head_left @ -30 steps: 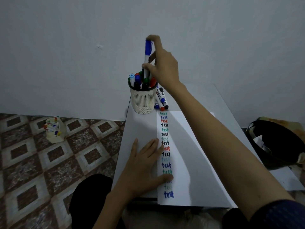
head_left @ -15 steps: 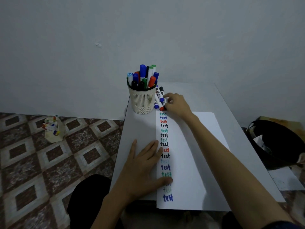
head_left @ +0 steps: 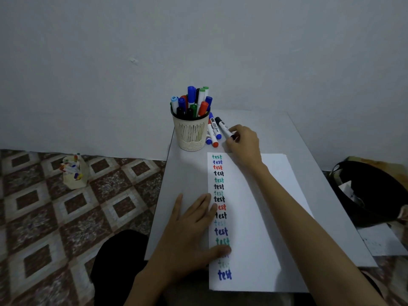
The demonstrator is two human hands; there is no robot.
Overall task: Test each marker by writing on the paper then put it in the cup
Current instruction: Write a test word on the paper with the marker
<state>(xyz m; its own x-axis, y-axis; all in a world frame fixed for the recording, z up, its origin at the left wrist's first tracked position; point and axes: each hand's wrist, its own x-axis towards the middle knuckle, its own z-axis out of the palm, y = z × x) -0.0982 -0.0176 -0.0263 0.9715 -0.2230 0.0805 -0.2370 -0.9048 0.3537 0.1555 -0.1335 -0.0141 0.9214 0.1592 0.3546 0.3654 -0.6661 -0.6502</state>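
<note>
A cream mesh cup (head_left: 191, 133) full of several capped markers stands at the far left of the small grey table (head_left: 313, 151). Right of it lie loose markers (head_left: 212, 134) with blue and red ends. My right hand (head_left: 244, 143) pinches the black marker (head_left: 224, 127) at its near end, lifting it off the pile. A white paper (head_left: 260, 217) carries a column of coloured "test" words along its left edge. My left hand (head_left: 192, 230) lies flat with fingers spread, pressing that edge down.
The wall rises right behind the table. On the tiled floor at left stands a small box of markers (head_left: 72, 171). A black bag (head_left: 371, 193) sits at the right, with a loose sheet (head_left: 379, 241) beside it. My dark-clothed knee (head_left: 119, 261) is below the table's near edge.
My right hand dropped the blue marker into the cup, came down to the loose pile and took hold of the black marker. The left hand stayed on the paper.
</note>
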